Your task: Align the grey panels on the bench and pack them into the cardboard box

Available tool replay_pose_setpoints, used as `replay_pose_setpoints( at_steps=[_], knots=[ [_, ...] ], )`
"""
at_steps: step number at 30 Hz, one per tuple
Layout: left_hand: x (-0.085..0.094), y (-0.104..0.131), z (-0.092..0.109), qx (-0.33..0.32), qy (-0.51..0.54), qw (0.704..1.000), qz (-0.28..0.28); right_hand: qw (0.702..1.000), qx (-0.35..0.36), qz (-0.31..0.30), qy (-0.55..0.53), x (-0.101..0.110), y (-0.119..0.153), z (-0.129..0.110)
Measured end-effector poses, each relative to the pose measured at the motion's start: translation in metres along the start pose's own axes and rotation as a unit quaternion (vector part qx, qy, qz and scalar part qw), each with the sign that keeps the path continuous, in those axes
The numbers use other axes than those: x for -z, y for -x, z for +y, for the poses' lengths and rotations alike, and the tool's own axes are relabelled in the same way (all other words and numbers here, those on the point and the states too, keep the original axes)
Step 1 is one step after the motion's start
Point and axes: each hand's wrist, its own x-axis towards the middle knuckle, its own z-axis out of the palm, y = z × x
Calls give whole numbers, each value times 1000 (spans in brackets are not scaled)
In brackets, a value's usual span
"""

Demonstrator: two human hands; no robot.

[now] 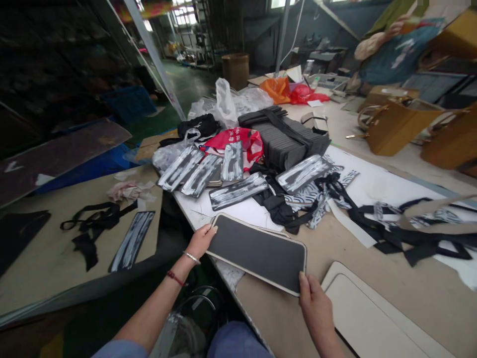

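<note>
On the left, a tan-topped side table (55,258) bears limp black cloth strips (97,228), crumpled pinkish material (128,191) and, near its right edge, a narrow dark strip (132,241) streaked roughly with white. The left hand (201,240), wearing a silvery bangle and a dark red bracelet, grips the left end of a panel (259,253): a long rectangle with rounded corners, a matte dark grey face and a thin pale rim. The panel is held aslant across the left edge of the worktop (268,308); another pale rim shows just behind its far side. Towards the worktop's far left corner lie five white-streaked dark pieces (238,191), a glossy red bag (255,144), wrinkled clear plastic (225,104) and a ribbed grey stack (279,144) under a black band. Black cloth scraps (278,209) tangle with wave-patterned fabric (303,196). The right hand (316,301) pinches the panel's near right corner. Beside it, smooth cream boards (372,318) overlap at the near edge. Boxy tan bags (397,127) stand farther right, near a person in an apron. White characters mark the red bag, too small to read; the apron's pale print is illegible.
</note>
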Motion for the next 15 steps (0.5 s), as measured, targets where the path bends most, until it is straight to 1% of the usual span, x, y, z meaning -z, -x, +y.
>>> replay_pose_setpoints(
  at_steps=[4, 8, 12, 15],
  knots=[
    [0, -4, -5, -12, -67, 998, 9, 1000, 0, -12, 27, -5, 2, 1],
    [2, -6, -6, -21, -139, 990, 20, 997, 5, -16, 70, -11, 0, 2],
    [1, -7, -7, -22, -156, 987, 35, 993, 26, -30, 110, -13, -3, 0],
    [0, -8, -11, -7, -166, 985, 44, 982, 11, -65, 174, -9, -3, -1]
  ],
)
